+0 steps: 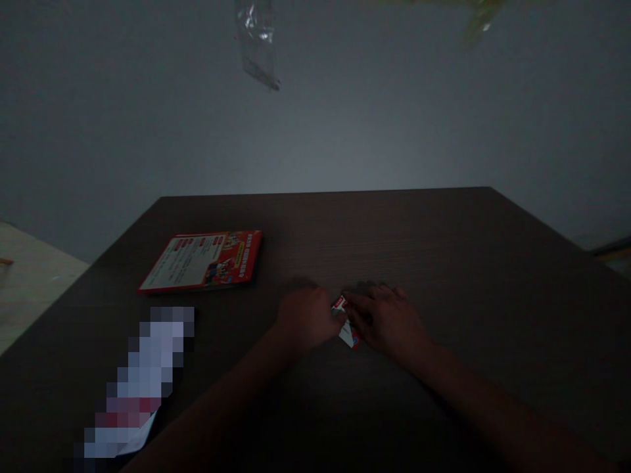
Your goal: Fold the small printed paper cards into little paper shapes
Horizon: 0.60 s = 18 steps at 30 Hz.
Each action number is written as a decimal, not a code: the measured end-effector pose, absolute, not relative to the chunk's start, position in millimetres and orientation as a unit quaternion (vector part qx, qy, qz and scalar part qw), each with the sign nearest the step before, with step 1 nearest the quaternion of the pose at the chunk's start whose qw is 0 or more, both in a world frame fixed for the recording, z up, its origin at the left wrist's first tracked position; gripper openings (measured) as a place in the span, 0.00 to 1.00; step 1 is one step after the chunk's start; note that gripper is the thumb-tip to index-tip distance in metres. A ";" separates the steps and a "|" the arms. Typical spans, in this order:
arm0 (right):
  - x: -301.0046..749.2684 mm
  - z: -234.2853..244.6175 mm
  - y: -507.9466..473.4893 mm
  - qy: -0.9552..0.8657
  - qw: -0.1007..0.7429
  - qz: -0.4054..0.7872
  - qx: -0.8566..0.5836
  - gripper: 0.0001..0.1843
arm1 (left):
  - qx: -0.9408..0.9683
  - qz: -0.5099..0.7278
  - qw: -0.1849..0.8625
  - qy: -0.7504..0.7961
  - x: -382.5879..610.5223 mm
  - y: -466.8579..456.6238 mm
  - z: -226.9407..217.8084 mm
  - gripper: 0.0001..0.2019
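A small red and white folded paper [348, 332] lies on the dark wooden table [444, 249] between my two hands. My left hand [306, 318] rests at its left edge with the fingers curled toward it. On the right, my right hand [387, 316] lies over the paper, fingers pressed down on its top and right side. Both hands touch the paper in dim light. Most of the paper is hidden under my fingers.
A red and white printed booklet [204, 260] lies flat at the left of the table. A blurred-out white sheet [142, 387] lies near the front left edge. A clear plastic bag [257, 43] shows against the grey wall above.
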State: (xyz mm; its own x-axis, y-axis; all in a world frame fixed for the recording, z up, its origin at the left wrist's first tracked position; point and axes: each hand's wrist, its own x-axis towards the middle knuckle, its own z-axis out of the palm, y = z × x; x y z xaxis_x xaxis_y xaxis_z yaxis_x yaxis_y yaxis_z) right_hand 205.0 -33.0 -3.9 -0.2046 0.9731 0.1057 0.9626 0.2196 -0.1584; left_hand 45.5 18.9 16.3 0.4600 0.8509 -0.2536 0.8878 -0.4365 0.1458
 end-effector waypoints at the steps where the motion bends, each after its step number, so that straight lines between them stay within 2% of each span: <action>1: 205.1 -4.3 -33.0 -0.776 0.091 0.029 -0.624 0.18 | 0.843 -0.073 0.135 0.516 46.0 20.3 17.5 0.21; 18: 206.0 -4.9 -32.9 -0.777 0.103 0.024 -0.621 0.17 | 0.834 -0.103 0.192 0.507 32.0 35.0 22.5 0.17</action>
State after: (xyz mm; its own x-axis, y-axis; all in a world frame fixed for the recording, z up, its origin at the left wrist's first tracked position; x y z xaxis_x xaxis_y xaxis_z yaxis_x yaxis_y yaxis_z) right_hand 206.0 -32.9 -4.9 -0.2083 0.9692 0.1311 0.9594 0.2285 -0.1652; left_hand 32.0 35.0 22.5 0.4649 0.8059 -0.3666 0.8851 -0.4123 0.2160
